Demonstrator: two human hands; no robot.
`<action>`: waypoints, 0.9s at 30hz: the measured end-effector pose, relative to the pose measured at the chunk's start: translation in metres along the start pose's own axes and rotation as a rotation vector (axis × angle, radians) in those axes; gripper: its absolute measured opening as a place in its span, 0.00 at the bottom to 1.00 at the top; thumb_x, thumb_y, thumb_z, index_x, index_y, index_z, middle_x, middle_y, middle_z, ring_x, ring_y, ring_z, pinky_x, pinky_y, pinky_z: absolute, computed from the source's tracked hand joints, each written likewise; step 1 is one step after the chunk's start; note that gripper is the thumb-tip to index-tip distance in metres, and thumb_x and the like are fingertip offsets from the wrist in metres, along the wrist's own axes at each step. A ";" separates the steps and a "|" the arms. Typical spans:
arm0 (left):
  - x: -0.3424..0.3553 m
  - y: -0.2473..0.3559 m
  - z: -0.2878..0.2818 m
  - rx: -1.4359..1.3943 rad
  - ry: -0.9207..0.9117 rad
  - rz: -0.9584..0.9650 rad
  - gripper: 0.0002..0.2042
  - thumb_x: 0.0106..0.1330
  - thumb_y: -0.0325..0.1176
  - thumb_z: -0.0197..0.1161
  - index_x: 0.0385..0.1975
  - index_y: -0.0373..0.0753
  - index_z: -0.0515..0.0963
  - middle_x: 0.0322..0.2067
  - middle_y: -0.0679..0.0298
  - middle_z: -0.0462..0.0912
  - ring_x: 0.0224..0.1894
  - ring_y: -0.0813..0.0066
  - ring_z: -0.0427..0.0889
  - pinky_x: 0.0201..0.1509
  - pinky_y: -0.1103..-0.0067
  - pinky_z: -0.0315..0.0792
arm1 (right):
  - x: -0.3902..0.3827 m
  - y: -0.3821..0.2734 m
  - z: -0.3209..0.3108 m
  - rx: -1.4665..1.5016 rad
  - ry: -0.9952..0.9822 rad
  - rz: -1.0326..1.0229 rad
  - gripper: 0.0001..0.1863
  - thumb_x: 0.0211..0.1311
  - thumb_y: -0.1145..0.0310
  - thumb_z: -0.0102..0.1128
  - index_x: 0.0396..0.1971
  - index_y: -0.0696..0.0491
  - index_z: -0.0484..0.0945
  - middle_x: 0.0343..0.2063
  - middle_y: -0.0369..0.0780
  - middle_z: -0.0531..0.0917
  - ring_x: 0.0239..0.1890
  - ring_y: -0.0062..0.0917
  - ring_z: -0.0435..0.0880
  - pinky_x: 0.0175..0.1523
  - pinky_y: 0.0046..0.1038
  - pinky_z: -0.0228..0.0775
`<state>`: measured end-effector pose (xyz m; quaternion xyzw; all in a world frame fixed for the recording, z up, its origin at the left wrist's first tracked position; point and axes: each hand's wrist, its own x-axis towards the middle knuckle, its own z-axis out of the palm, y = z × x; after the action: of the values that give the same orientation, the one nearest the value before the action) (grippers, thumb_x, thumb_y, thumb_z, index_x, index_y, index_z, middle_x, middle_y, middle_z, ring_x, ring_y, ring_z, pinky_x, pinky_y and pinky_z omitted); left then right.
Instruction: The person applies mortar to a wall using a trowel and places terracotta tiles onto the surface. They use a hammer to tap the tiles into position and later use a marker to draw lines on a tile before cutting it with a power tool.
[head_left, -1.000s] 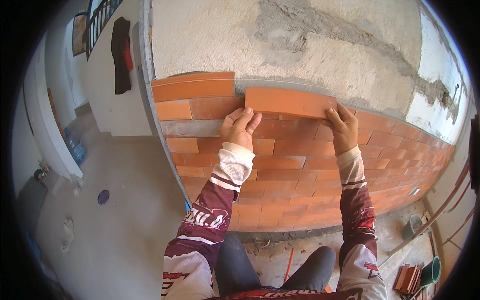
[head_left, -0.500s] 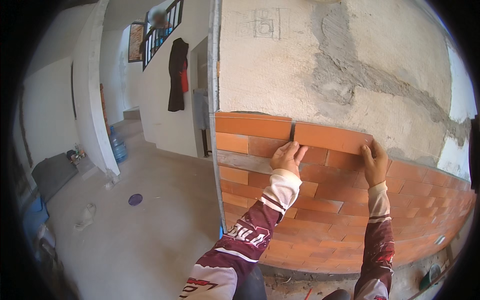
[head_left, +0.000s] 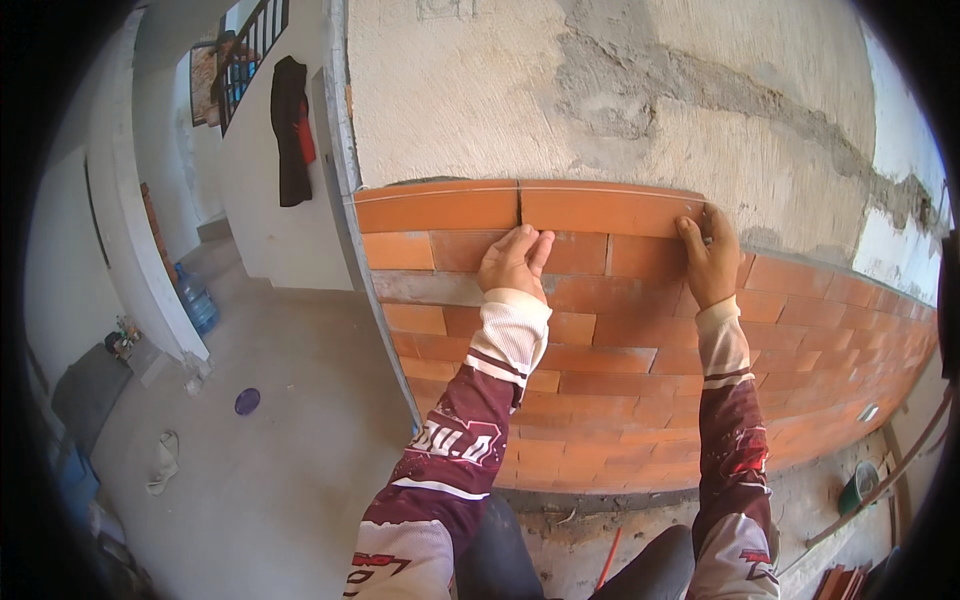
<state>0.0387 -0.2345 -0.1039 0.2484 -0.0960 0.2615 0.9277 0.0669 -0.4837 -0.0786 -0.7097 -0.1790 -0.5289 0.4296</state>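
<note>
A terracotta wall tile (head_left: 610, 209) lies against the wall in the top row, under a thin string stretched across the tile faces. My left hand (head_left: 514, 266) has its fingers drawn together at the tile's lower left corner, fingertips on the bottom edge. At the other end, my right hand (head_left: 711, 256) grips the tile with the thumb on its face and the fingers around its right end. To the left sits another terracotta tile (head_left: 437, 207), a narrow dark joint between the two. What lies behind the held tile is hidden.
Below spread several rows of orange tiles (head_left: 625, 385); above is rough plaster (head_left: 460, 100) with a grey mortar patch. A metal edge strip (head_left: 365, 250) bounds the wall's left side. A water bottle (head_left: 197, 300) and purple lid-like disc (head_left: 247, 401) are on the floor. A bucket (head_left: 858, 487) stands lower right.
The view has shifted, so the wall appears lower-left to upper-left in the picture. The joint between the two top tiles looks narrower. Both hands keep their places on the tile.
</note>
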 end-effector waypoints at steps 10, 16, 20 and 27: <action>-0.001 0.009 -0.002 0.195 0.021 -0.001 0.10 0.63 0.27 0.65 0.39 0.30 0.74 0.36 0.56 0.80 0.33 0.66 0.84 0.38 0.78 0.82 | -0.001 0.003 0.012 -0.123 0.069 0.027 0.28 0.58 0.52 0.66 0.52 0.55 0.79 0.40 0.38 0.84 0.39 0.25 0.81 0.57 0.34 0.54; -0.002 0.015 0.002 0.300 0.043 0.010 0.12 0.62 0.29 0.67 0.40 0.29 0.74 0.36 0.55 0.80 0.32 0.66 0.84 0.34 0.78 0.81 | -0.005 -0.008 0.007 -0.185 0.083 0.003 0.26 0.56 0.53 0.67 0.50 0.55 0.80 0.37 0.38 0.83 0.38 0.26 0.81 0.56 0.33 0.57; 0.000 0.015 0.002 0.315 0.040 0.023 0.12 0.62 0.29 0.66 0.40 0.30 0.74 0.37 0.55 0.80 0.33 0.65 0.85 0.33 0.78 0.81 | -0.004 -0.011 0.006 -0.159 0.085 -0.029 0.24 0.57 0.61 0.71 0.50 0.60 0.80 0.38 0.42 0.84 0.37 0.24 0.83 0.45 0.25 0.74; 0.002 0.022 0.001 0.424 -0.006 -0.001 0.14 0.61 0.31 0.68 0.40 0.29 0.74 0.37 0.54 0.80 0.32 0.65 0.85 0.29 0.80 0.81 | -0.008 -0.001 0.005 -0.145 0.115 -0.045 0.23 0.57 0.60 0.70 0.48 0.58 0.81 0.41 0.45 0.85 0.39 0.26 0.84 0.48 0.26 0.72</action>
<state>0.0281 -0.2175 -0.0934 0.4388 -0.0416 0.2747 0.8545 0.0658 -0.4779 -0.0858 -0.7033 -0.1310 -0.5898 0.3747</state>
